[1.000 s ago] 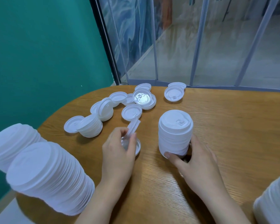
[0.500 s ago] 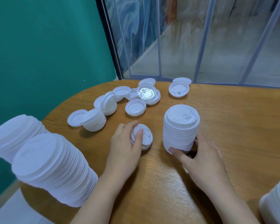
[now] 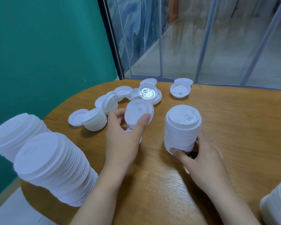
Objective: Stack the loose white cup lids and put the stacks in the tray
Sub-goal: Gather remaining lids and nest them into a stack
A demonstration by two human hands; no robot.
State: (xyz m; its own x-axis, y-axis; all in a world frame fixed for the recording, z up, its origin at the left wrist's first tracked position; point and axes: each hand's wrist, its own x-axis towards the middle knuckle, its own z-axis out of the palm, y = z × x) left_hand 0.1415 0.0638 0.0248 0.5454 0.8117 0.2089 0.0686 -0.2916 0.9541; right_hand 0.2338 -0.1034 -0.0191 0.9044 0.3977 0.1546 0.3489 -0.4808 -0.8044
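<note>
Wooden table (image 3: 234,135), left hand (image 3: 123,137) pinching lid (image 3: 139,113), right hand (image 3: 201,158) gripping stack (image 3: 182,127) (base hidden)

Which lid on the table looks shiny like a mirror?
The shiny lid at the far middle of the pile, lying upside down on other lids. Its inside gleams silvery with raised markings; every other loose lid looks plain matte white.

white lid (image 3: 139,115) tilted mid-air, upright lid stack (image 3: 182,127) on table
</note>
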